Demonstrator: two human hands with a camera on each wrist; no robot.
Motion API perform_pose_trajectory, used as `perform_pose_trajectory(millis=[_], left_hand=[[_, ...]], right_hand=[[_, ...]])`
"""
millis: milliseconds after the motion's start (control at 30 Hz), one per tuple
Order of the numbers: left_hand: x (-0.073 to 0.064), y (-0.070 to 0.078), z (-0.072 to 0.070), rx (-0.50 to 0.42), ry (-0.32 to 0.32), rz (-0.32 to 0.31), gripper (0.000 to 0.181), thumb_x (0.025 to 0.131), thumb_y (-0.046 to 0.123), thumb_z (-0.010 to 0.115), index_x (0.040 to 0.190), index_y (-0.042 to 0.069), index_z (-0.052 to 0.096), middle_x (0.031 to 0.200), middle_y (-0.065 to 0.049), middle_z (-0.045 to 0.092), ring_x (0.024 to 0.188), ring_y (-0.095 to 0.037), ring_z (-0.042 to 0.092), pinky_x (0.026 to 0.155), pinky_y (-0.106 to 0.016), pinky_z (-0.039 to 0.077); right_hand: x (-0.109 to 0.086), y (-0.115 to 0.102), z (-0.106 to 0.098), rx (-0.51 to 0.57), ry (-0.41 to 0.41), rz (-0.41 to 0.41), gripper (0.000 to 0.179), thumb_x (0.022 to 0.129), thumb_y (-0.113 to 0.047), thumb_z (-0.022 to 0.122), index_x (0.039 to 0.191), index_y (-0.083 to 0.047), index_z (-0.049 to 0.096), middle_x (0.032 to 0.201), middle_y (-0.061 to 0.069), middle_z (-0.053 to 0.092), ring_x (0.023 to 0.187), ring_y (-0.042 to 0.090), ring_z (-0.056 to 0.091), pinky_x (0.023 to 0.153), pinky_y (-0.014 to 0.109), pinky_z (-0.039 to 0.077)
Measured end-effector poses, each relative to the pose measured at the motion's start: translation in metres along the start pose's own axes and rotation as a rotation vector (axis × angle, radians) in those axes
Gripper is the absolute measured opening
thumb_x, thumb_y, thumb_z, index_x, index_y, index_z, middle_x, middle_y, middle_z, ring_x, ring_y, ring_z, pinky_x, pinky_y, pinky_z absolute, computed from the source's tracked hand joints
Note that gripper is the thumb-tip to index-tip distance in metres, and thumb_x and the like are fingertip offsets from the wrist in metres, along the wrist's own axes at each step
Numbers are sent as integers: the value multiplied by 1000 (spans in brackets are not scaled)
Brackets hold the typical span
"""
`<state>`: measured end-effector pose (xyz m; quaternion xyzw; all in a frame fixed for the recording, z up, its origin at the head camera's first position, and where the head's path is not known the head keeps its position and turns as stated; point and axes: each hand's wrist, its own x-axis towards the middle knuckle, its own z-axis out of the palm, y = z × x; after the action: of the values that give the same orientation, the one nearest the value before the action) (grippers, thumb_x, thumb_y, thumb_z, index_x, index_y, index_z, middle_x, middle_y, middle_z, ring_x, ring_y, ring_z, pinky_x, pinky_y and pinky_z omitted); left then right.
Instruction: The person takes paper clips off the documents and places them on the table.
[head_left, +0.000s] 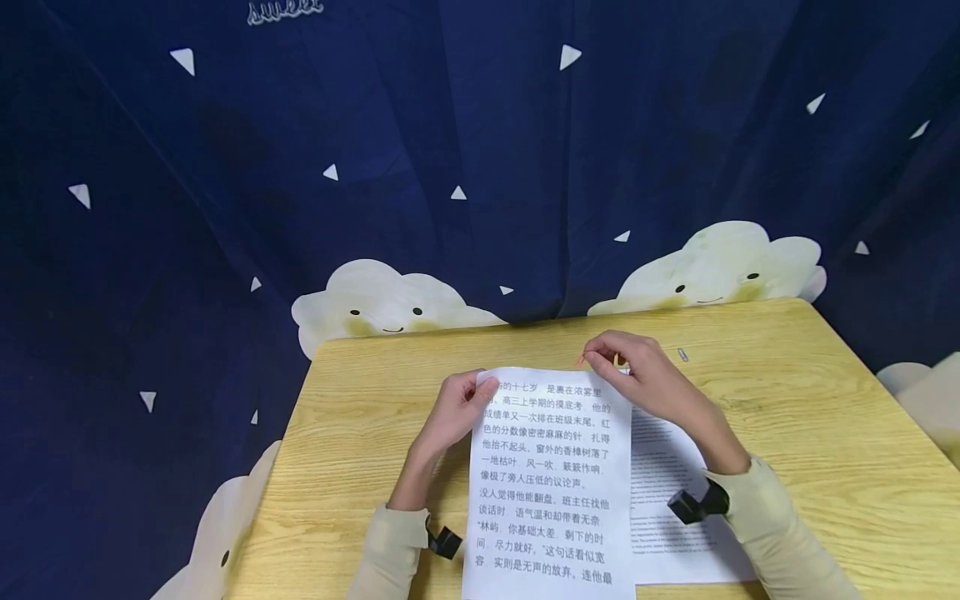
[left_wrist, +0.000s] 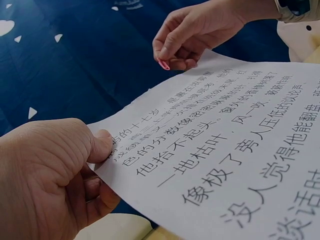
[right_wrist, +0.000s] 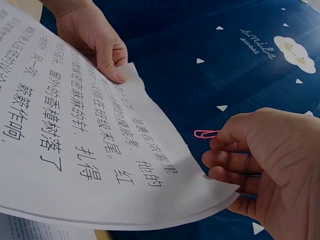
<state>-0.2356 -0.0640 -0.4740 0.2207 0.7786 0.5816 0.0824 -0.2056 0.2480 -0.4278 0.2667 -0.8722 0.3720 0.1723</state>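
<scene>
My left hand (head_left: 459, 410) pinches the upper left corner of a printed paper stack (head_left: 551, 483), thumb on the front face, holding it raised and tilted above the table. Between thumb and forefinger of my right hand (head_left: 645, 375) is a pink paper clip (right_wrist: 206, 134), its looped end sticking out toward the sheets' top edge. In the right wrist view the clip stands apart from the paper. The lower fingers of that hand are at the sheets' upper right corner. Several lines of Chinese text cover the front sheet.
Another printed sheet (head_left: 675, 500) lies on the wooden table (head_left: 840, 433), partly behind the raised stack and under my right forearm. A silver-grey paper clip (head_left: 682, 355) lies near the back, right of my right hand. A dark blue curtain (head_left: 480, 125) hangs behind the table.
</scene>
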Motion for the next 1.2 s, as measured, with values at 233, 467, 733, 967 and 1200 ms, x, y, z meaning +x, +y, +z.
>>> perform_pose_trajectory(millis=[233, 467, 733, 967, 1200], left_hand=[[1, -1, -2, -2, -3, -14, 31, 109, 20, 57, 106, -4, 75, 83, -20, 72, 67, -19, 63, 59, -23, 47], [1, 6, -4, -7, -10, -42, 28, 110, 12, 54, 105, -9, 73, 83, -23, 71, 67, -19, 64, 59, -23, 47], [-6, 28, -7, -30, -10, -17, 25, 109, 7, 54, 106, -11, 72, 83, -22, 72, 67, -19, 67, 59, -23, 49], [-5, 26, -10, -46, -6, -27, 26, 109, 8, 54, 106, -11, 72, 84, -24, 72, 67, -22, 68, 58, -24, 50], [-6, 29, -12, -36, 13, -45, 26, 109, 8, 55, 106, -11, 72, 85, -25, 71, 67, -23, 66, 59, -24, 49]], right_hand=[[0, 1, -3, -17, 4, 6, 6, 101, -9, 69, 99, -11, 74, 90, -6, 69, 76, 8, 56, 67, 30, 49], [0, 2, -4, -32, 2, 27, 7, 102, -8, 67, 99, -11, 73, 91, -3, 70, 77, 9, 55, 67, 30, 47], [0, 3, -6, -36, 3, 64, 7, 103, -10, 66, 99, -12, 71, 92, -3, 70, 79, 11, 56, 70, 32, 48], [0, 6, -7, -37, 1, 63, 8, 103, -10, 66, 98, -13, 71, 90, -5, 69, 79, 10, 57, 70, 36, 49], [-1, 8, -9, -33, -11, 80, 10, 105, -12, 64, 98, -14, 71, 90, -6, 68, 79, 11, 57, 70, 35, 49]])
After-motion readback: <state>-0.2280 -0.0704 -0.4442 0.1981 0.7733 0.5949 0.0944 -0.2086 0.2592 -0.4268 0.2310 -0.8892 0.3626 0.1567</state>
